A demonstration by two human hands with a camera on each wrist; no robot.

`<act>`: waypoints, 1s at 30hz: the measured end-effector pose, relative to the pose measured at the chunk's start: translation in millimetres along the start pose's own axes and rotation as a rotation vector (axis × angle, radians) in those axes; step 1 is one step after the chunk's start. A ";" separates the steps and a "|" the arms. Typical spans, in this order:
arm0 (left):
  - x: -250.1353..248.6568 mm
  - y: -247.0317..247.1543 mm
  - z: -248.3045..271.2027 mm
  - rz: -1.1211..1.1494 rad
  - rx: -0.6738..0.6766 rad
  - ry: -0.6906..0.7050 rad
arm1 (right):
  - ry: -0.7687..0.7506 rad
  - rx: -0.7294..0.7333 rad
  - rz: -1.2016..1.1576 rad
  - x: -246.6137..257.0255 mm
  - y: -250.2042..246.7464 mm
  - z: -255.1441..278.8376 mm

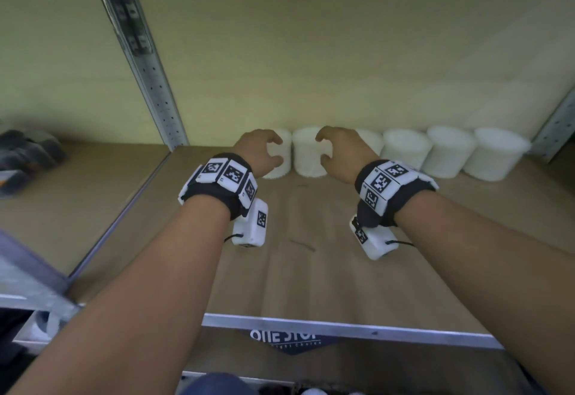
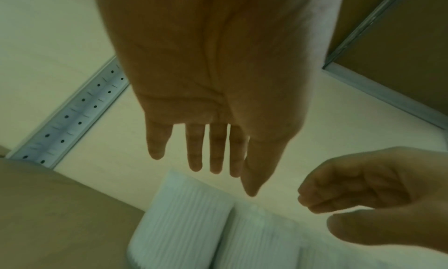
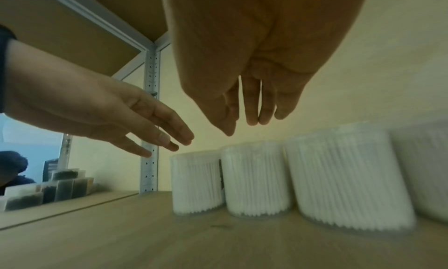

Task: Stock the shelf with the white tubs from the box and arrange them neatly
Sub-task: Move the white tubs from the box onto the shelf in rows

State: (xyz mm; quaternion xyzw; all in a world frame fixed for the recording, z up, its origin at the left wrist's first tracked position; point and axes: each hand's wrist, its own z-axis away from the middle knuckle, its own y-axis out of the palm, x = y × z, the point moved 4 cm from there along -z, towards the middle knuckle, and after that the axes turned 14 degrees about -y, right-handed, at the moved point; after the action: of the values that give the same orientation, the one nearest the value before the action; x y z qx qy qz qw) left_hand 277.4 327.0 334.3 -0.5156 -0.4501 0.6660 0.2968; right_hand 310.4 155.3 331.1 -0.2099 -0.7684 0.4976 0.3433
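Observation:
Several white ribbed tubs stand upright in a row against the back wall of the wooden shelf [image 1: 311, 254]. My left hand [image 1: 269, 152] hovers in front of the leftmost tub [image 1: 281, 170], its fingers loosely spread and holding nothing. My right hand [image 1: 325, 149] is beside it, in front of the second tub [image 1: 306, 155] and the third, also empty. In the left wrist view the left hand [image 2: 218, 158] has straight fingers above two tubs [image 2: 184, 215]. In the right wrist view the right hand [image 3: 242, 116] hangs above the tubs [image 3: 254, 177], clear of them.
A perforated metal upright [image 1: 146, 62] bounds the shelf bay on the left and another upright [image 1: 557, 127] stands at the right. A metal rail [image 1: 342, 327] edges the front. Dark packets [image 1: 25, 158] lie in the neighbouring bay. A printed box [image 1: 289, 341] sits below.

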 end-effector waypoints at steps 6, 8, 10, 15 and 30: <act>-15.3 -10.1 71.9 0.061 -0.005 0.041 | 0.007 0.049 -0.001 17.4 -18.3 62.5; -20.1 -11.8 101.6 0.083 -0.006 0.066 | 0.012 0.058 0.020 25.7 -24.7 87.7; -23.3 -10.8 129.7 0.094 0.009 0.078 | 0.013 0.043 0.040 34.4 -31.2 111.9; -29.3 1.0 187.6 0.083 0.030 0.131 | 0.036 0.085 0.018 52.8 -37.0 168.4; -12.3 97.7 303.9 -0.029 0.298 0.111 | 0.070 0.248 0.007 65.9 3.2 313.0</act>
State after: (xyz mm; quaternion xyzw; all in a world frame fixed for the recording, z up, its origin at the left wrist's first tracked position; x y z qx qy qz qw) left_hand -2.2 186.4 270.1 -0.4955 -0.3364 0.6914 0.4040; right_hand 35.3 6.2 265.0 -0.1856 -0.6876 0.5824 0.3918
